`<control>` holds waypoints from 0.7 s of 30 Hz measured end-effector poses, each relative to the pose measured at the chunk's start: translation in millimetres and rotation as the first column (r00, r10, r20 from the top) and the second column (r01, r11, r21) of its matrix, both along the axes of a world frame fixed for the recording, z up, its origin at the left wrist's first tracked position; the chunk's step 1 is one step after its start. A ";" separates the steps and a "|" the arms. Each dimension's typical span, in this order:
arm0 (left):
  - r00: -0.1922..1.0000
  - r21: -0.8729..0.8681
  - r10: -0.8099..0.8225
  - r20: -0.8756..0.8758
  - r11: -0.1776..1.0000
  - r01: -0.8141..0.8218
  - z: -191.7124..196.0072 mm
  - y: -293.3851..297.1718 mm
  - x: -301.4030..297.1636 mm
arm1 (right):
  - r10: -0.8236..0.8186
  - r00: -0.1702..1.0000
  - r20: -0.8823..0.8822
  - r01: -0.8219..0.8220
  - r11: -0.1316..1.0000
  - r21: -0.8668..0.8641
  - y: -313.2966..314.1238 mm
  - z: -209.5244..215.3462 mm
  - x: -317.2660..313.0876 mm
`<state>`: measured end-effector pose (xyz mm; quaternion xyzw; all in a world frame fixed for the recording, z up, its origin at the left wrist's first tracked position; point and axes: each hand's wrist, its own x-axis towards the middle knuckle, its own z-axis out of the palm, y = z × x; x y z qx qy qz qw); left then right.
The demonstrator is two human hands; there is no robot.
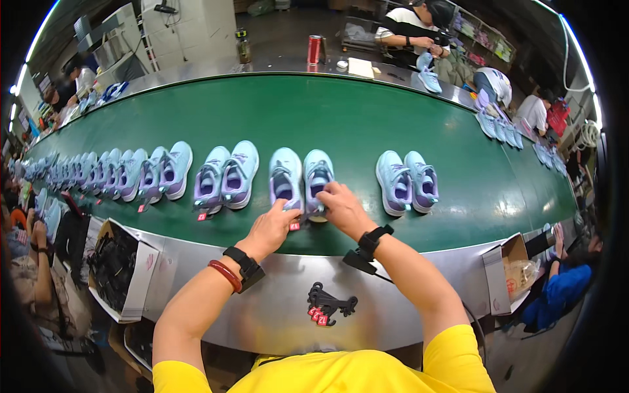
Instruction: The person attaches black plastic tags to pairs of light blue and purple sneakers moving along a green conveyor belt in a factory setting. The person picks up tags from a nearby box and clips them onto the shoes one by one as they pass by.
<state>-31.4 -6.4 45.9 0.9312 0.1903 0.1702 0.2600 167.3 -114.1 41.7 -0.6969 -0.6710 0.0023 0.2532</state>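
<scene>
A pair of light-blue sneakers with lilac linings stands on the green conveyor belt, toes away from me. My left hand is closed at the heel of the left sneaker, beside a small red tag. The fingers of my right hand pinch the heel collar of the right sneaker, with the thumb side near its opening. Exactly what lies between the left fingertips is partly hidden. Below my hands, several black plastic shoe hangers with red tags lie on the metal ledge.
Another sneaker pair stands to the right, and a long row of pairs runs left along the belt. A carton of black hangers is at lower left, another carton at lower right. Across the belt, a person handles sneakers.
</scene>
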 end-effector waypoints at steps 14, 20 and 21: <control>0.935 0.123 0.025 -0.354 0.992 0.020 -16.2 2.5 15.8 | -0.569 0.765 0.301 0.608 0.793 -0.045 -122.0 -21.5 118.5; 0.935 0.078 0.011 -0.354 0.997 0.018 -10.3 1.4 9.7 | -0.490 0.794 0.359 0.573 0.800 -0.175 -120.2 -17.9 127.2; 0.940 0.070 0.026 -0.341 0.998 -0.003 -12.1 0.4 9.0 | -0.469 0.798 0.379 0.565 0.800 -0.199 -120.0 -12.4 126.7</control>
